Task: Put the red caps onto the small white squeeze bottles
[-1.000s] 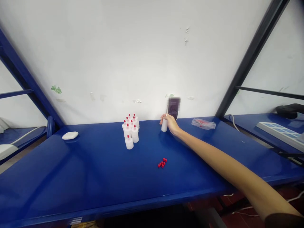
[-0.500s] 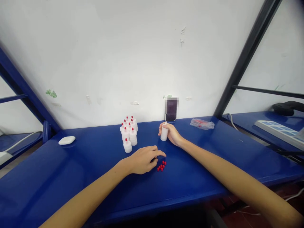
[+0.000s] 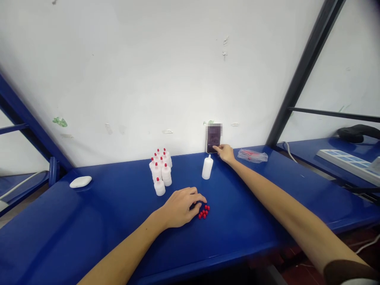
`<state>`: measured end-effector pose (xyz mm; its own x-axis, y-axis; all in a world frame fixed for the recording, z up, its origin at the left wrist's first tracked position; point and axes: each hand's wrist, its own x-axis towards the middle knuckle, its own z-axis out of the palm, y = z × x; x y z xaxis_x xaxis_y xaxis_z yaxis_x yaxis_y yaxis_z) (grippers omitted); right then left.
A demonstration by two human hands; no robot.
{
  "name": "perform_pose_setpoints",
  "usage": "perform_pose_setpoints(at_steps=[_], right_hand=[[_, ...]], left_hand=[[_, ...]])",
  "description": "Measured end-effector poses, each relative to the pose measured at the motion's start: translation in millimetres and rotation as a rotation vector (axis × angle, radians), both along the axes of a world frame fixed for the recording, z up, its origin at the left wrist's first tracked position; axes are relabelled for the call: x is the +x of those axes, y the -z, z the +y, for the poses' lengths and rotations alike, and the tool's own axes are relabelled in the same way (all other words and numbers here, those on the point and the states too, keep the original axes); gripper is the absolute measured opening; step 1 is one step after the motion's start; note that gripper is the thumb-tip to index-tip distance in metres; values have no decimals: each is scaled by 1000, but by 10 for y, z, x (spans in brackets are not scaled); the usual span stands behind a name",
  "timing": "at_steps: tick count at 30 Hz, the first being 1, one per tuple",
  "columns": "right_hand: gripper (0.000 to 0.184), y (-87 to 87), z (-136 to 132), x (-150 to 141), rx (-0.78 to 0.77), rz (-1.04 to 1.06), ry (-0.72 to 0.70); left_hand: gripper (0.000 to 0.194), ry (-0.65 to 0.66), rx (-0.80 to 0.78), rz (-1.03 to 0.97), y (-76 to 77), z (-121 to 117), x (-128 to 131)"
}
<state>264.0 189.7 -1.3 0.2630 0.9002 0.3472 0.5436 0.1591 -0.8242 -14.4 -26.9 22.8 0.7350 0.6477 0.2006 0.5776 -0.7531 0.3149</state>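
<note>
My left hand [image 3: 182,208] rests on the table with thumb and forefinger apart, close beside several small red caps [image 3: 203,214]. My right hand [image 3: 225,152] reaches to the back and has a finger stretched over the lower part of a dark-screened phone [image 3: 213,136] that leans on the wall. Just in front of the phone, a white bottle [image 3: 207,168] with a bare nozzle stands upright, touched by neither hand. Left of it stands a cluster of white bottles [image 3: 161,172] topped with red caps.
A clear plastic bag [image 3: 252,155] with red bits in it lies at the back right. On the left sits a white rounded case [image 3: 80,182]. The blue table [image 3: 124,245] meets the wall, with a dark slanted post [image 3: 297,89] at its right.
My right hand has let go of the white bottle, leaving it standing, and has moved back to the phone. My left hand has shifted slightly nearer to the red caps.
</note>
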Motion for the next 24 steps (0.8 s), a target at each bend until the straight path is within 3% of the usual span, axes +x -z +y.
perform_pose_setpoints(at_steps=[6, 24], right_hand=[[39, 69, 183, 32, -82, -64, 9], [40, 114, 141, 79, -95, -15, -2]], left_hand=[[26, -1, 6, -11, 1, 0, -2], [27, -1, -22, -34, 12, 5, 5]])
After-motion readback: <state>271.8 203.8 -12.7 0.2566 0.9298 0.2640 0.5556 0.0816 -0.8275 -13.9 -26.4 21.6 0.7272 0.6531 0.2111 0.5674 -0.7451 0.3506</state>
